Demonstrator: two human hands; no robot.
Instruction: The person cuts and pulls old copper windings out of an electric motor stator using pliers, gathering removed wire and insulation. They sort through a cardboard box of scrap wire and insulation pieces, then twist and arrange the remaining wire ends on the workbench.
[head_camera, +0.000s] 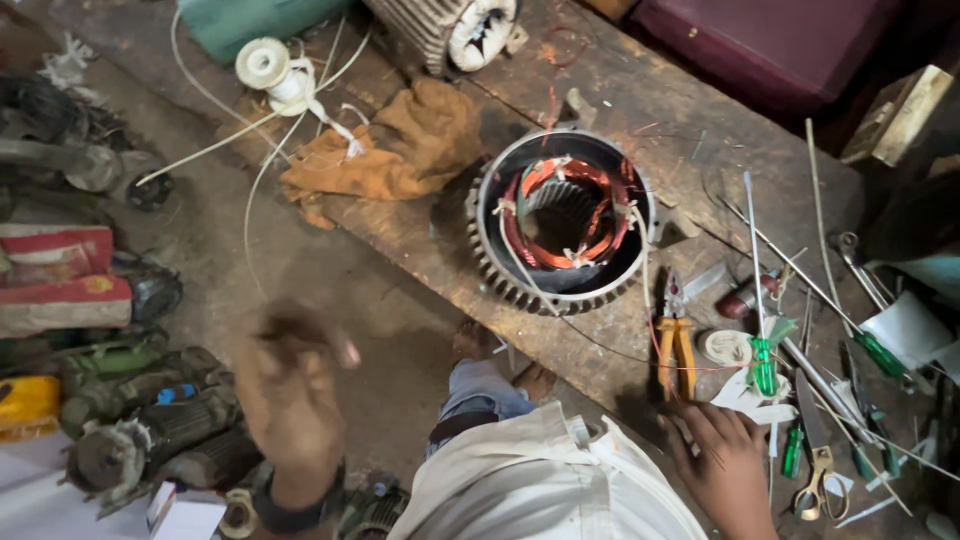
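Note:
A finned motor stator (563, 222) with copper windings tied by white cord stands on a wooden board (420, 235) in front of me. My left hand (290, 385) is raised over the ground at lower left. It is motion-blurred and its fingers look loosely curled; I see nothing in it. My right hand (722, 462) rests flat on the board at lower right, fingers spread, just below yellow-handled pliers (676, 345) and a green-handled screwdriver (765, 362). It holds nothing.
An orange rag (400, 150) and a white cord spool (265, 65) lie at the back left. Scissors (818, 455), metal rods and more screwdrivers crowd the right. Old motors (150, 430) sit at lower left. Another stator (455, 30) stands at the top.

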